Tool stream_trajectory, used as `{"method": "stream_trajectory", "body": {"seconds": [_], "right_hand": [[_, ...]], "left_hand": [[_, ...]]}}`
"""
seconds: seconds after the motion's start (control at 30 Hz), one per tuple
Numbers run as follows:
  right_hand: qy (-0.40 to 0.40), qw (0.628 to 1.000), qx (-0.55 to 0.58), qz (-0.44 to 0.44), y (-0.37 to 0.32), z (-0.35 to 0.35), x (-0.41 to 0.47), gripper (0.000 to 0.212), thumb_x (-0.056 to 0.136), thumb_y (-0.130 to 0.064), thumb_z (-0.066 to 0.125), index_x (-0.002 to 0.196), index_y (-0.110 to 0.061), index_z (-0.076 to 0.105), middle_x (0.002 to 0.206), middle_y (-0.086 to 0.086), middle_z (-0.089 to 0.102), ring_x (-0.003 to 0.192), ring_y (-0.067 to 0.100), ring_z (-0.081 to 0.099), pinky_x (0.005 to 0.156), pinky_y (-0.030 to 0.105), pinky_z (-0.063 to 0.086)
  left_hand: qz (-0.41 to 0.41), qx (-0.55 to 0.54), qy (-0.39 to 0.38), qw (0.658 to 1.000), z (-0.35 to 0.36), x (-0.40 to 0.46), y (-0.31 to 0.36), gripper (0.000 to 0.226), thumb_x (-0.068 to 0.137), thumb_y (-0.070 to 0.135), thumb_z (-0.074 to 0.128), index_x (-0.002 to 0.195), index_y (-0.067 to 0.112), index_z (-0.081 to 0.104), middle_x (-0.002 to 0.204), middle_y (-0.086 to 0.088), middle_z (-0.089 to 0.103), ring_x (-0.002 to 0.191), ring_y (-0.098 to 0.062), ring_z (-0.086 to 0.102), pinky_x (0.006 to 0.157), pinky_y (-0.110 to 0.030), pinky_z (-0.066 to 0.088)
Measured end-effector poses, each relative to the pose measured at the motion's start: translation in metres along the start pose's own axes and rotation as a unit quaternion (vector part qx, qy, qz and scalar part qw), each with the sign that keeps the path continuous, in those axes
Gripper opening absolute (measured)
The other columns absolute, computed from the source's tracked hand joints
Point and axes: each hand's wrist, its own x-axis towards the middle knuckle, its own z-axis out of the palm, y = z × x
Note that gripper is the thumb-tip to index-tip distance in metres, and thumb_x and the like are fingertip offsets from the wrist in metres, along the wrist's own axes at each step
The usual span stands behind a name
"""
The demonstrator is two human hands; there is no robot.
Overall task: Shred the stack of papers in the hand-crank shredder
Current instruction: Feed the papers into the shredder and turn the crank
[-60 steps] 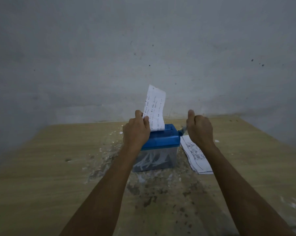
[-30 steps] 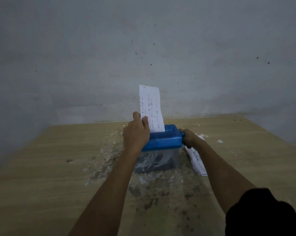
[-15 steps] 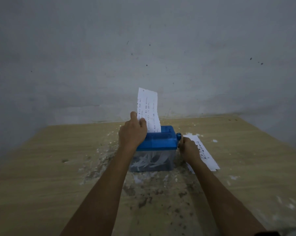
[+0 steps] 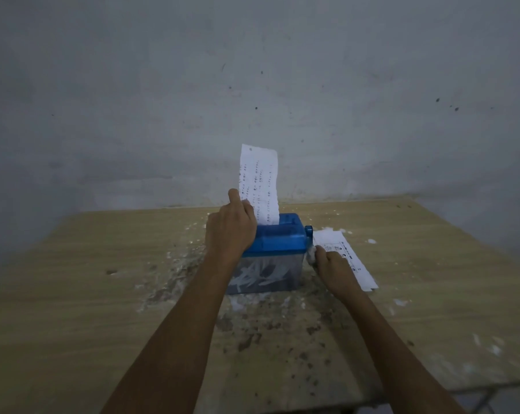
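print: rows of text on both papers, too small to read
shredder [image 4: 278, 249]: blue lid, clear bin with strips, mid-table [image 4: 73, 294]
sheet [image 4: 259, 186]: upright in slot
your left hand [image 4: 230, 231]: pinches sheet
your right hand [image 4: 332, 264]: curled round crank, low beside bin
stack [image 4: 352, 264]: flat, right of shredder

Printed strip [image 4: 260, 186] upright in blue shredder [image 4: 278, 239]

Two bare forearms reach in from the bottom edge of the view, each ending in a bare hand: the left hand [image 4: 230, 231] and the right hand [image 4: 335, 270]. No sleeve covers either arm as far as the frame shows. The dim light seems to show plain wrists and fingers.
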Motion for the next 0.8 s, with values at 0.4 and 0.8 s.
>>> {"method": "stream_trajectory", "body": {"seconds": [0.4, 0.8], "right_hand": [[0.145, 0.949, 0.273, 0.064, -0.023, -0.021, -0.016, 0.041, 0.099, -0.017, 0.041, 0.058, -0.015, 0.042, 0.056, 0.001, 0.038, 0.054, 0.015, 0.035, 0.055, 0.031, 0.029], [0.143, 0.968, 0.198, 0.065, -0.018, -0.003, -0.025, 0.045, 0.102, -0.02, 0.036, 0.057, -0.016, 0.04, 0.055, 0.003, 0.042, 0.053, 0.016, 0.038, 0.048, 0.028, 0.026]], "left_hand": [[0.021, -0.028, -0.006, 0.999, -0.001, 0.004, -0.003, 0.032, 0.108, 0.031, 0.03, 0.129, 0.009, 0.038, 0.083, -0.003, 0.055, 0.057, -0.012, 0.045, 0.054, -0.029, 0.036], [0.025, 0.001, -0.019, 1.0, 0.0, 0.002, -0.002, 0.039, 0.105, 0.041, 0.036, 0.132, 0.013, 0.035, 0.113, -0.011, 0.066, 0.066, -0.019, 0.056, 0.065, -0.036, 0.055]]}}
